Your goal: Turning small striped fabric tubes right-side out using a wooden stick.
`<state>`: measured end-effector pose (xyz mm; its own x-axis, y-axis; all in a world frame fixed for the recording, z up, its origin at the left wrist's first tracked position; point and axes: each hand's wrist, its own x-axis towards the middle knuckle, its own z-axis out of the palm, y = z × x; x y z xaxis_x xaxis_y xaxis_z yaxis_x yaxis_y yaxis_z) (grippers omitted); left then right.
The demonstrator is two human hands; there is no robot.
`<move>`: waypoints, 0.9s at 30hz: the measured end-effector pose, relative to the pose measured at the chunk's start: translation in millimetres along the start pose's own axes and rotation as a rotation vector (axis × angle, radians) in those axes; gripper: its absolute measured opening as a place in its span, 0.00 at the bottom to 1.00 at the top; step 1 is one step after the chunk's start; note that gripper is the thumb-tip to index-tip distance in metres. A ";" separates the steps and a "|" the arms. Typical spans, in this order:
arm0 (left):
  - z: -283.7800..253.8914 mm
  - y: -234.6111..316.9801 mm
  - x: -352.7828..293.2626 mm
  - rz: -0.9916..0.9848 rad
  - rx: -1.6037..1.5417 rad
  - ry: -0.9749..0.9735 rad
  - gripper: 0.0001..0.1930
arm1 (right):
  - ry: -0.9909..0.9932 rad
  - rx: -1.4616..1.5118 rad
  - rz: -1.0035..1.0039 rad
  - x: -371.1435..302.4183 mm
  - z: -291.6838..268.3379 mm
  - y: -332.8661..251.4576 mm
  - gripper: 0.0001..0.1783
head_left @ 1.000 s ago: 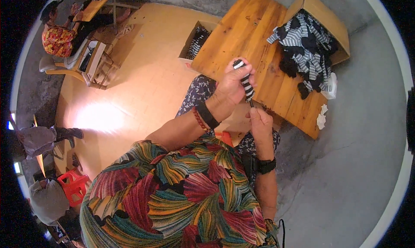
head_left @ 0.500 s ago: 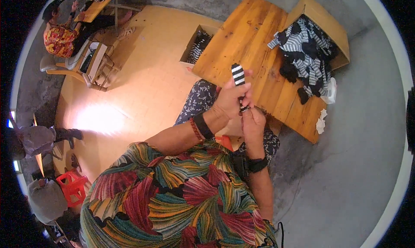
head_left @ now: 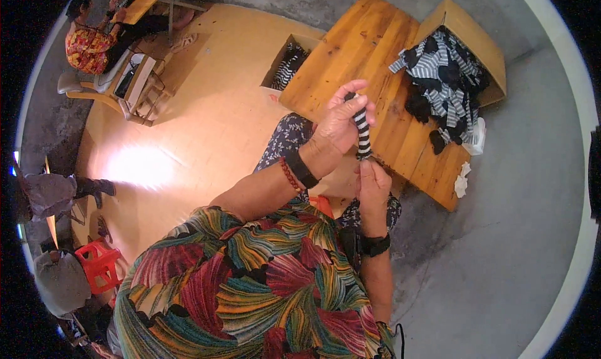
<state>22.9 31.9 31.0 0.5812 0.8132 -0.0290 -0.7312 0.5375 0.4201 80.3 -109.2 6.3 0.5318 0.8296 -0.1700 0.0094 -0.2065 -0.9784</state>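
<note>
A narrow black-and-white striped knit tube [head_left: 362, 132], small-sock-like, is held upright in front of me over the near edge of the wooden table. Its upper end is pinched by my left hand [head_left: 338, 122], thumb on top and the other fingers partly spread behind. Below, my right hand [head_left: 374, 182] closes its fingertips on the dark lower end. The striped length between the two hands is in plain sight. What lies inside the right fingers is hidden.
On the wooden table [head_left: 341, 55], a tipped cardboard box [head_left: 479, 36] spills a heap of grey-striped and black knit pieces [head_left: 447, 77]. White crumpled paper [head_left: 462, 180] lies near its corner. Another box [head_left: 275, 83] holds striped pieces. A person [head_left: 87, 46] sits far left; a red stool [head_left: 99, 265] stands lower left.
My left hand has shifted from the middle of the knit tube to its upper end. The striped part, earlier sticking up above that hand, now runs between both hands.
</note>
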 end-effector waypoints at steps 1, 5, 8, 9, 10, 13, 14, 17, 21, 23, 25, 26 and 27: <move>0.7 1.3 0.4 0.004 0.001 0.002 0.15 | -0.015 -0.027 -0.045 2.6 -1.0 -4.2 0.16; 5.6 8.5 -0.6 -0.145 -0.152 -0.013 0.17 | -0.051 -0.150 -0.025 2.3 -8.3 -15.7 0.15; 7.4 3.7 -5.7 -0.119 0.022 0.024 0.18 | -0.057 -0.132 -0.056 4.9 -6.5 -18.1 0.15; 7.8 0.5 -8.3 -0.042 0.176 0.057 0.19 | -0.057 -0.132 -0.057 6.9 -6.3 -14.0 0.15; 9.4 -2.8 -10.7 -0.044 0.176 0.053 0.19 | -0.078 -0.142 -0.098 9.2 -6.4 -9.8 0.15; 9.7 -10.9 -18.7 0.002 0.221 0.041 0.20 | -0.095 -0.015 -0.003 12.5 -1.3 -11.7 0.14; 5.7 -13.9 -21.2 -0.053 0.210 0.006 0.20 | -0.095 0.122 0.133 11.6 2.9 -17.6 0.13; 2.5 -11.3 -23.4 -0.115 0.229 -0.086 0.21 | -0.168 0.567 0.374 4.1 10.1 -34.9 0.13; 3.5 10.6 -21.1 -0.231 0.063 -0.332 0.22 | -0.302 0.676 0.425 0.3 6.7 -34.3 0.12; 14.3 19.7 -15.9 -0.221 0.024 -0.246 0.21 | -0.360 0.564 0.370 2.0 -1.4 -30.3 0.12; 12.0 24.2 -7.8 -0.206 -0.016 -0.163 0.20 | -0.293 0.422 0.339 0.4 -3.7 -35.3 0.13; 4.6 24.3 -2.5 -0.176 0.012 -0.280 0.18 | -0.224 0.283 0.303 -0.1 -4.4 -38.1 0.14; -0.2 24.2 -0.1 -0.145 0.042 -0.397 0.15 | -0.228 0.279 0.303 -0.2 -7.0 -36.6 0.14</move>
<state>5.1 44.9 41.0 0.7757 0.5761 0.2578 -0.6211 0.6241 0.4741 85.8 -105.4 43.0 0.2756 0.8525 -0.4442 -0.3627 -0.3357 -0.8693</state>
